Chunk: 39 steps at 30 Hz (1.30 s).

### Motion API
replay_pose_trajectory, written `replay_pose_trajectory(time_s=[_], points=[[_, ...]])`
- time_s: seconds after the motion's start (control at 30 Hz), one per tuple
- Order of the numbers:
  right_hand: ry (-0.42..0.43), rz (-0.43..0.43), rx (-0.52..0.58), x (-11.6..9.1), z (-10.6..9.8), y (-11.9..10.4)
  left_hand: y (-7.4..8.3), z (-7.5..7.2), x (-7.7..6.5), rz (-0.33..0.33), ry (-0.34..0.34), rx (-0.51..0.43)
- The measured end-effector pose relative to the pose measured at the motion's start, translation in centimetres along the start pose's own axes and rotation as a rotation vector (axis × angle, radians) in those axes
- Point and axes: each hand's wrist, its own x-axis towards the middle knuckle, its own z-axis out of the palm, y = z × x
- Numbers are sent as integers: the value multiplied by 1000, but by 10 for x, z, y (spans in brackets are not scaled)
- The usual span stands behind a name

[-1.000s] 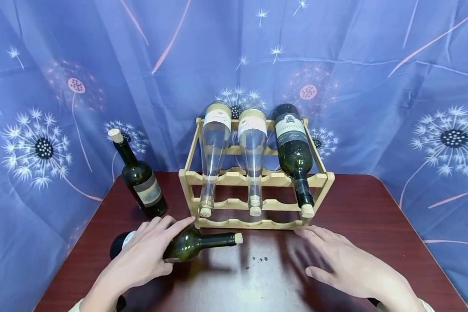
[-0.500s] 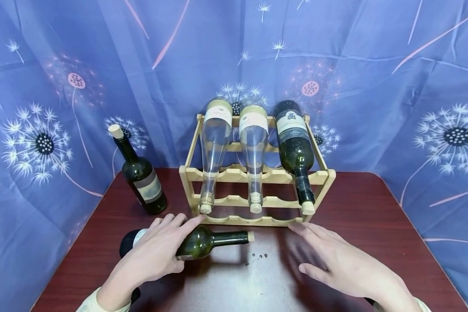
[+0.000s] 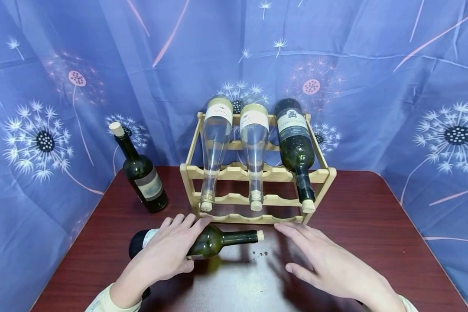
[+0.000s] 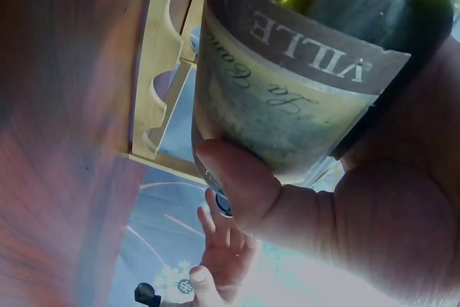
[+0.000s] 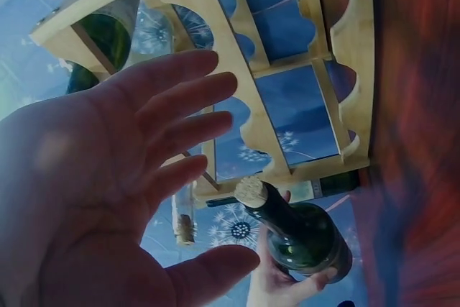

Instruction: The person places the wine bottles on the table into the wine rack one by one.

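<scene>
I have the left hand (image 3: 167,253) curled round a green bottle (image 3: 208,242). The thumb presses on its label. The bottle lies on its side, with its cork (image 3: 260,235) pointing toward the right hand (image 3: 323,262). From so far off, I cannot tell for sure if it touches the table (image 3: 366,216); its shadow makes me think it is up a little. It is just in front of the wooden rack (image 3: 235,174). The right hand holds nothing. Its fingers are stretched out and its thumb is apart, near the front of the rack.

Here is how I count it. I think three bottles are done: the left clear bottle (image 3: 214,143), the middle clear bottle (image 3: 254,143) and the dark bottle (image 3: 296,143) all lie in the top row, corks to the front. Two are off the rack: the one in the left hand, and the standing bottle (image 3: 144,175) on the table, left of the rack. No hand touches that one. So I would say a bit more than half is done, going by the bottles I can see.
</scene>
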Motion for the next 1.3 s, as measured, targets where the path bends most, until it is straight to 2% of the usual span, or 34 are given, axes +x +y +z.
replay_pose_trajectory(time_s=[0.23, 0.4, 0.7, 1.03, 1.17, 1.3], points=[[144, -90, -37, 6, 7, -5, 8, 3, 6, 4, -30, 14], [197, -132, -51, 10, 14, -9, 17, 5, 9, 23, -56, 31], [208, -209, -47, 16, 32, -21, 33, 10, 10, 65, -69, 2], [226, -259, -17, 20, 44, -30, 46, 13, 9, 97, -84, 37], [218, -270, -47, 21, 50, -32, 50, 15, 9, 102, -88, 24], [246, -276, -105, 22, 56, -32, 53, 18, 10, 108, -54, 16]])
